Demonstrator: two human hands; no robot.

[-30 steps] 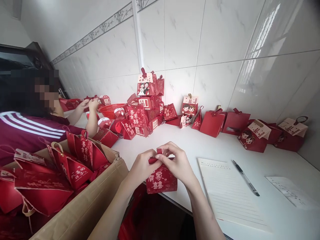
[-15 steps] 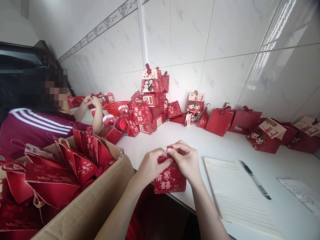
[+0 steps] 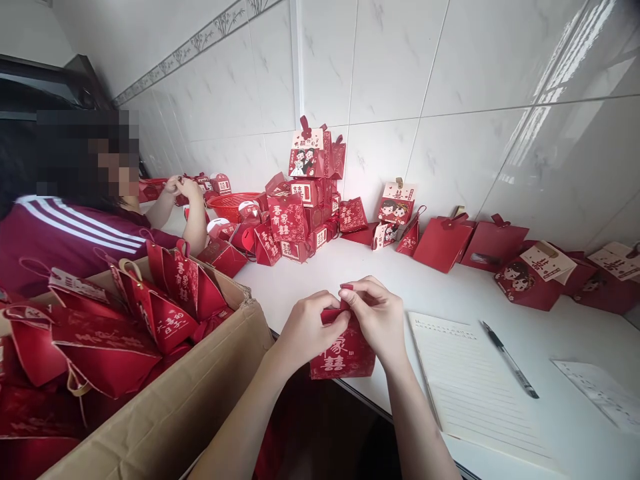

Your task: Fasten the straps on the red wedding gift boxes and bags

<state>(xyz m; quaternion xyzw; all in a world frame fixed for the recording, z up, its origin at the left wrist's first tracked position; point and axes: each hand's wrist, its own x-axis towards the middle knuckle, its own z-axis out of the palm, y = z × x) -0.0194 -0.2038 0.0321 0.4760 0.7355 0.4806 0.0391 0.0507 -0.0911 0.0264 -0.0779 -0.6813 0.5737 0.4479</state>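
A small red paper gift box [image 3: 342, 357] with white characters sits at the near edge of the white counter [image 3: 425, 293]. My left hand [image 3: 306, 328] and my right hand [image 3: 376, 315] both pinch its top flaps together, fingers curled tight. A little red tab sticks up between my right fingertips.
A cardboard box [image 3: 170, 407] full of red folded boxes stands at my left. A person in a striped maroon top [image 3: 65, 243] works beyond it. A pile of red boxes [image 3: 300, 207] lines the tiled wall. A lined notebook [image 3: 475, 387], a pen [image 3: 509, 359] and a paper sheet [image 3: 597, 393] lie at right.
My hands have pressed the box's top lower and closer together, covering more of its printed face. The view has shifted slightly left.
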